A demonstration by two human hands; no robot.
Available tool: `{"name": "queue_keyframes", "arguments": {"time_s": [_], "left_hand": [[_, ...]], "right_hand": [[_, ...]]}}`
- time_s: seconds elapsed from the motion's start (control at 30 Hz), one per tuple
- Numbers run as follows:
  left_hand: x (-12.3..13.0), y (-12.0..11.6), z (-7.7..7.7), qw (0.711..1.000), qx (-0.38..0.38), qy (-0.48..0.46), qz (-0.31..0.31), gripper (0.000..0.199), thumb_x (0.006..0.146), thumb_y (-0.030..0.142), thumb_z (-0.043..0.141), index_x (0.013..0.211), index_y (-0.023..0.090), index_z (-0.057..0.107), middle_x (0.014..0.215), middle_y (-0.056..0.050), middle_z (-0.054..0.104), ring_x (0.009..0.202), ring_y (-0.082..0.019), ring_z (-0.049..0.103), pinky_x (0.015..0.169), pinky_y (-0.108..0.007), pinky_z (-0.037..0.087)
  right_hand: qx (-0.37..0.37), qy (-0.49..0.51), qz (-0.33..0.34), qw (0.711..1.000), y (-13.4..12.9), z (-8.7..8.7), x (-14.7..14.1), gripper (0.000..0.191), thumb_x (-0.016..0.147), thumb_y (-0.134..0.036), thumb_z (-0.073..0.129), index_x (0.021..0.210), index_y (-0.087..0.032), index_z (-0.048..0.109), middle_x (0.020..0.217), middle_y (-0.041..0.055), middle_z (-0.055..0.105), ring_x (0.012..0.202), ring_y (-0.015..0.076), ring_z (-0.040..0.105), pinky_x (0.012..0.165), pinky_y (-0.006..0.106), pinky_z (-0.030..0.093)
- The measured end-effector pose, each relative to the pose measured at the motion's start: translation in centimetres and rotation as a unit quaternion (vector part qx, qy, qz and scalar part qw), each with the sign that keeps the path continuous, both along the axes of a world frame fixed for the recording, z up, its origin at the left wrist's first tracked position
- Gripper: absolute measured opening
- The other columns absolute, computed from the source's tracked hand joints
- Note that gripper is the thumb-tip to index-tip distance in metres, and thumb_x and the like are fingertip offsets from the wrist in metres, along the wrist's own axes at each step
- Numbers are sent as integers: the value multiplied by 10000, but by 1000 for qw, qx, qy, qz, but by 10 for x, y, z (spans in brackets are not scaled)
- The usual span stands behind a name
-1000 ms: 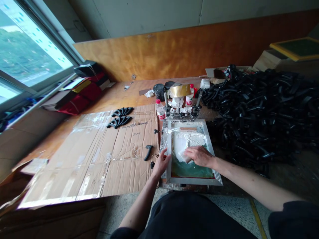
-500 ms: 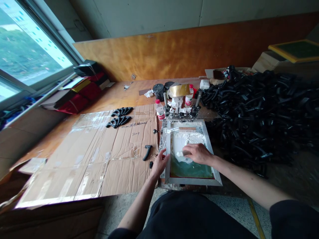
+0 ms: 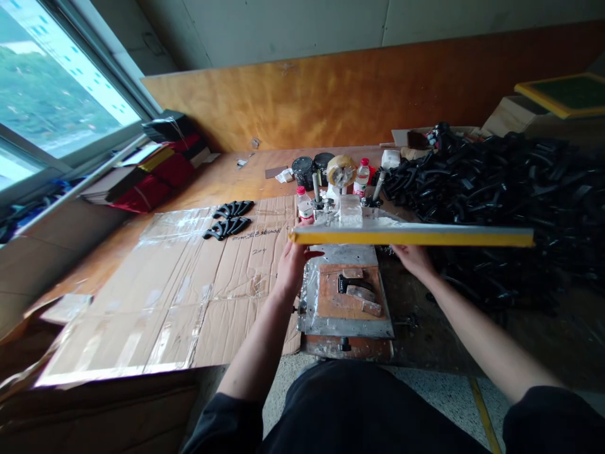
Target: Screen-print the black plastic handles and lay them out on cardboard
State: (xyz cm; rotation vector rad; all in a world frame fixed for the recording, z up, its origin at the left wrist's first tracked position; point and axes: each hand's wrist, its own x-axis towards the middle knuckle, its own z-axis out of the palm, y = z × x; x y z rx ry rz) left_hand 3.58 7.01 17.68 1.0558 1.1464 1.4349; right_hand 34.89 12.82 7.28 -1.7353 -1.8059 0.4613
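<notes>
The screen frame (image 3: 416, 236) is tilted up, its yellow-taped front edge facing me. My left hand (image 3: 293, 258) grips its left end, thumb on top. Under the edge, right of its middle, is my right hand (image 3: 413, 257); its fingertips are partly hidden behind the frame, and what they hold cannot be made out. Below the frame lies a metal base plate (image 3: 347, 326) with a wooden board (image 3: 327, 296). A black curved handle (image 3: 362, 285) rests on that board between small wooden blocks.
Several black handles (image 3: 229, 221) lie on flattened cardboard (image 3: 236, 271) at left. A large heap of black parts (image 3: 496, 189) fills the right. Behind the frame stand clamp posts, red-capped bottles (image 3: 362, 176) and dark tubs (image 3: 302, 171).
The frame has swung up off the base plate, uncovering the board and handle. Both hands have moved forward to the raised frame. The lone handle on the cardboard is gone from its spot.
</notes>
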Motion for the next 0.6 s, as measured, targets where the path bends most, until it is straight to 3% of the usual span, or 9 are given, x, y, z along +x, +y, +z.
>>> {"name": "queue_keyframes", "arguments": {"time_s": [0.07, 0.17, 0.27, 0.33, 0.4, 0.47, 0.53, 0.57, 0.6], "left_hand": [[6, 5, -1, 999, 5, -41, 1, 492, 881, 622, 446, 1100, 200, 574, 1084, -94, 667, 941, -173, 648, 705, -271, 545], [24, -19, -30, 994, -98, -44, -15, 565, 856, 666, 453, 1114, 173, 553, 1020, -126, 694, 857, -186, 671, 661, -277, 541], [49, -64, -77, 932, -310, -58, -177, 645, 789, 703, 530, 1129, 157, 575, 1079, -181, 690, 852, -247, 686, 611, -318, 545], [59, -88, -105, 912, -355, -109, -176, 604, 800, 696, 516, 1098, 174, 581, 1128, -169, 675, 900, -248, 683, 638, -324, 548], [51, -97, -124, 919, -355, -128, -113, 549, 809, 668, 519, 1037, 172, 576, 1065, -144, 685, 851, -216, 684, 631, -301, 535], [22, -89, -135, 938, -337, -49, -61, 535, 813, 657, 504, 1018, 166, 566, 956, -118, 696, 728, -183, 672, 577, -276, 504], [-26, -71, -142, 943, -299, 145, -33, 553, 850, 666, 403, 1033, 170, 566, 864, -94, 697, 629, -171, 646, 540, -277, 477], [-52, -61, -145, 915, -285, 287, -10, 565, 880, 654, 322, 1004, 164, 575, 796, -89, 691, 593, -179, 638, 541, -293, 477], [-77, -52, -149, 866, -270, 420, 1, 566, 901, 628, 269, 989, 170, 591, 749, -83, 684, 588, -192, 642, 569, -318, 491]], "right_hand": [[-16, -45, 96, 994, -26, -25, -28, 285, 834, -462, 611, 770, -188, 651, 850, 62, 665, 811, 206, 620, 735, 308, 472], [-40, -150, 164, 974, -61, -42, -74, 162, 867, -318, 608, 786, -178, 603, 903, 95, 648, 923, 229, 597, 808, 323, 453], [-63, -177, 128, 974, -90, -34, -107, 100, 917, -235, 530, 862, -168, 579, 854, 101, 644, 868, 232, 590, 767, 326, 445], [-31, -151, 185, 970, -103, -26, -118, 128, 945, -238, 482, 882, -181, 577, 865, 88, 644, 863, 226, 581, 781, 333, 446], [8, -116, 269, 956, -104, -21, -112, 174, 961, -214, 438, 877, -200, 590, 899, 68, 649, 895, 210, 574, 817, 330, 449], [15, -114, 269, 956, -88, -25, -86, 232, 946, -130, 404, 900, -205, 618, 953, 66, 659, 937, 200, 571, 842, 325, 453], [-14, -174, 177, 969, -62, -37, -47, 297, 882, -33, 406, 954, -191, 647, 1025, 94, 663, 997, 215, 560, 862, 337, 451], [-46, -228, 137, 963, -48, -44, -26, 315, 844, -8, 422, 967, -179, 656, 1038, 116, 661, 1026, 229, 552, 875, 347, 443], [-82, -265, 107, 955, -37, -52, -6, 312, 828, -10, 437, 964, -176, 663, 1015, 129, 666, 1028, 236, 553, 862, 349, 443]]}}
